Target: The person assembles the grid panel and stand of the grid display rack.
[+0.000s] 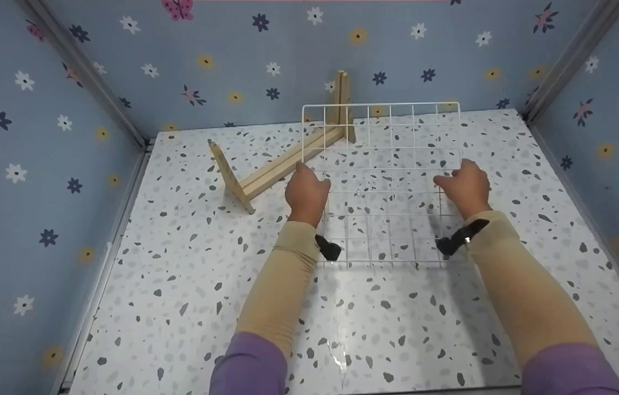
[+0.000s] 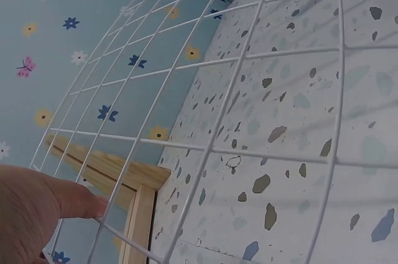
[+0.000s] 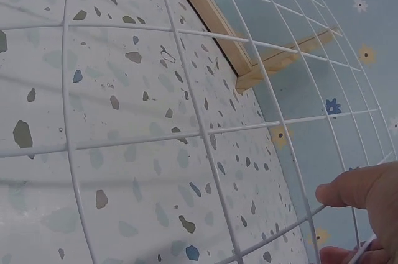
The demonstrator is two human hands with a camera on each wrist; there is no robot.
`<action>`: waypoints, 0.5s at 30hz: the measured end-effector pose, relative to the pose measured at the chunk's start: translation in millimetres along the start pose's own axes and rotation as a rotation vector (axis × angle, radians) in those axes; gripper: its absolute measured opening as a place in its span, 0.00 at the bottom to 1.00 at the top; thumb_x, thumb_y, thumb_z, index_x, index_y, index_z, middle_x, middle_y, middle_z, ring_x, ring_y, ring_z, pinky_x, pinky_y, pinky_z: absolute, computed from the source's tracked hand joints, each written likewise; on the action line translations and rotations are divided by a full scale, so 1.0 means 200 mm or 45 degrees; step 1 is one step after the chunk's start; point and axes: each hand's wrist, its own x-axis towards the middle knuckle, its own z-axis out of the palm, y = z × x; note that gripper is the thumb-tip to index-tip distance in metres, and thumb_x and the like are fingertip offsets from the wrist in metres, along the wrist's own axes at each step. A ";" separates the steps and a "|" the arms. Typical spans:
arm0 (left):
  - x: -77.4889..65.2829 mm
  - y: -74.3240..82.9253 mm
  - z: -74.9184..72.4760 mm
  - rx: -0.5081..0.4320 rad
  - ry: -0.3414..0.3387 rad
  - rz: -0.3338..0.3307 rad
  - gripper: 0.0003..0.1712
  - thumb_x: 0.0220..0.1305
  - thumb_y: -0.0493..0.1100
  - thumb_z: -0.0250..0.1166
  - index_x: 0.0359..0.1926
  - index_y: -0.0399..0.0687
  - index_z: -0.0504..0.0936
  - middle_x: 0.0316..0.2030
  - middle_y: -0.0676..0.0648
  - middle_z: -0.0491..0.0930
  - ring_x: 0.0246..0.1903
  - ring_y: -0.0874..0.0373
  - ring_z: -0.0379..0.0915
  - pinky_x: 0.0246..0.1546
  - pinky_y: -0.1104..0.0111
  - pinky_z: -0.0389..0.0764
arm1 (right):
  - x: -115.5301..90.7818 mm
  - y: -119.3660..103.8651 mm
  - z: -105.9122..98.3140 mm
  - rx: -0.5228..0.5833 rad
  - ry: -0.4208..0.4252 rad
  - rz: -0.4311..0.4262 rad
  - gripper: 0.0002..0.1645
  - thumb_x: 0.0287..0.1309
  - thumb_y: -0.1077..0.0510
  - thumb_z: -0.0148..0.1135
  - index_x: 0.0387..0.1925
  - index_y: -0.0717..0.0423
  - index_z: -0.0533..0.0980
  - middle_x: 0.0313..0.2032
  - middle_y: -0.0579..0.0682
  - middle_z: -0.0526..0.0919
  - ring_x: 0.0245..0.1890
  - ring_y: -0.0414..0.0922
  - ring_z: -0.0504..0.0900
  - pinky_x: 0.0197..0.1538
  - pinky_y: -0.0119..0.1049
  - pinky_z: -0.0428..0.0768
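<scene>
Left hand (image 1: 306, 192) and right hand (image 1: 465, 185) each grip a side edge of the white wire grid panel (image 1: 383, 181), fingers curled round the wire, panel held tilted above the speckled tabletop (image 1: 177, 263), just in front of the wooden rack (image 1: 282, 159).

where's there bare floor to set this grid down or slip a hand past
Bare speckled surface lies left of the left hand, in front of the wooden stand, and out to the left wall. More lies right of the right hand toward the right wall. It is crowded at the back, where the white wire grid overlaps the stand.
</scene>
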 end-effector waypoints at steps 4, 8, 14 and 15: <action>-0.01 0.02 0.00 -0.018 0.037 -0.005 0.48 0.69 0.52 0.66 0.76 0.29 0.55 0.48 0.40 0.86 0.35 0.51 0.84 0.38 0.57 0.82 | 0.01 -0.01 0.00 0.028 0.020 0.025 0.51 0.64 0.48 0.65 0.75 0.71 0.53 0.65 0.70 0.72 0.66 0.65 0.70 0.68 0.57 0.67; -0.01 0.03 0.00 -0.015 0.058 0.002 0.48 0.69 0.53 0.67 0.77 0.32 0.55 0.54 0.41 0.83 0.39 0.50 0.84 0.42 0.56 0.82 | 0.02 -0.02 -0.01 0.046 0.038 0.045 0.51 0.64 0.48 0.64 0.76 0.69 0.52 0.67 0.68 0.71 0.68 0.64 0.69 0.69 0.56 0.66; -0.01 0.05 -0.02 -0.076 0.077 -0.001 0.49 0.69 0.55 0.66 0.78 0.36 0.54 0.61 0.40 0.79 0.44 0.47 0.83 0.49 0.50 0.79 | 0.01 -0.03 -0.01 0.086 0.079 0.028 0.52 0.66 0.47 0.63 0.78 0.66 0.50 0.69 0.66 0.69 0.68 0.62 0.69 0.70 0.55 0.66; -0.01 0.05 -0.02 -0.088 0.083 0.000 0.49 0.68 0.55 0.66 0.78 0.36 0.53 0.62 0.40 0.78 0.45 0.47 0.83 0.49 0.50 0.79 | 0.01 -0.04 -0.01 0.095 0.087 0.026 0.52 0.66 0.47 0.63 0.78 0.66 0.49 0.69 0.66 0.69 0.68 0.62 0.69 0.70 0.55 0.66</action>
